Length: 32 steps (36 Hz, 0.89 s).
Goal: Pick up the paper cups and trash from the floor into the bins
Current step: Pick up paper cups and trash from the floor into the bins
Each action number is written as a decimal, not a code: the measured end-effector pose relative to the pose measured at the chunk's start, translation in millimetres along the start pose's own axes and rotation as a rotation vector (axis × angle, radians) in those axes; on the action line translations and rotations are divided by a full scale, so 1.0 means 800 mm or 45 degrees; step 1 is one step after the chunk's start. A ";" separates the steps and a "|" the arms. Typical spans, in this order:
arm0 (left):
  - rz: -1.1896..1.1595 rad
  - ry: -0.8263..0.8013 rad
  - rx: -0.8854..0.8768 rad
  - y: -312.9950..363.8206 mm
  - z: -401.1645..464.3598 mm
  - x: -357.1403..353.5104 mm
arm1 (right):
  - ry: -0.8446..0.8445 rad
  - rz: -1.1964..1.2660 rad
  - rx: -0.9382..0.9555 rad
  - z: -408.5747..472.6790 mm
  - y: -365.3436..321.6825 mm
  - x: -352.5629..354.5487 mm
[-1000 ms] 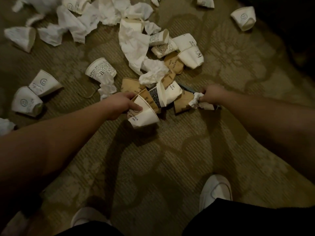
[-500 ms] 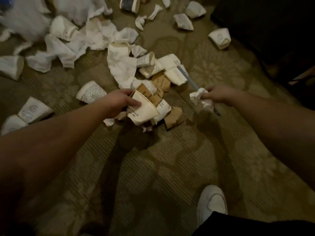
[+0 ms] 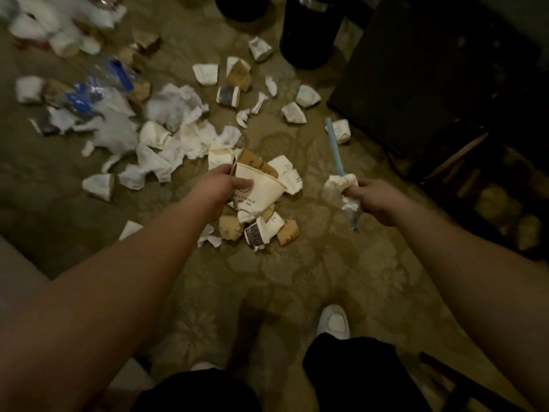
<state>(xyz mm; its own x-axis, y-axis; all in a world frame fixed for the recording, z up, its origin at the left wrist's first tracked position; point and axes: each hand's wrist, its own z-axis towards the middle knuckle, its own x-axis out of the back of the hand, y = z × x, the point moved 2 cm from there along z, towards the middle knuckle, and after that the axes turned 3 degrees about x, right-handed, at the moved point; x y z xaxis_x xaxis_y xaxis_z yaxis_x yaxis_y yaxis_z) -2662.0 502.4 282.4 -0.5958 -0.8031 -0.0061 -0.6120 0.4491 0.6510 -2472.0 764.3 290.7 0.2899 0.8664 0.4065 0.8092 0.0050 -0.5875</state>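
- Biggest risk imo: the left hand [image 3: 219, 188] is curled round a cream paper cup with dark lettering [image 3: 258, 188] that's stuffed with brown cardboard sleeves [image 3: 252, 163]. It's tipped on its side, so the sleeves could slide out on the way to the bins.
- The right hand [image 3: 375, 200] is closed around a wad of crumpled white tissue [image 3: 341, 185] plus a light blue plastic straw [image 3: 334, 147]. The straw sticks out both ends of the fist, so it could slip out.
- Two tall dark round bins [image 3: 309, 34] stand at the top of the view, well apart from both hands, with litter in between to trip on.
- Squashed white cups and brown sleeves on the patterned carpet [image 3: 258, 230] lie right under the left hand, and more white napkins [image 3: 178, 138] spread off to the left.
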 end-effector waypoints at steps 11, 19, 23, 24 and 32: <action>-0.115 0.070 0.051 0.159 -0.213 0.035 | 0.026 0.074 -0.088 -0.237 -0.178 0.043; -0.139 0.115 -0.026 0.247 -0.294 0.042 | 0.080 0.155 -0.061 -0.316 -0.286 0.058; -0.164 0.099 -0.095 0.316 -0.296 0.035 | 0.099 0.189 0.014 -0.310 -0.341 0.082; -0.165 0.098 -0.112 0.332 -0.289 0.031 | 0.107 0.178 0.034 -0.301 -0.352 0.091; -0.155 0.210 -0.200 0.478 -0.141 -0.020 | 0.035 0.101 0.109 -0.129 -0.436 0.198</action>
<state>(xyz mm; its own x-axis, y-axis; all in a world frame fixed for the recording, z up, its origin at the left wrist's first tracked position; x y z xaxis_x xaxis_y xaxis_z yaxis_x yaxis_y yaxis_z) -2828.1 642.5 617.3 -0.4219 -0.9063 0.0237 -0.5782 0.2892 0.7630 -2655.5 848.3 632.1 0.3658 0.8519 0.3748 0.7369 -0.0190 -0.6758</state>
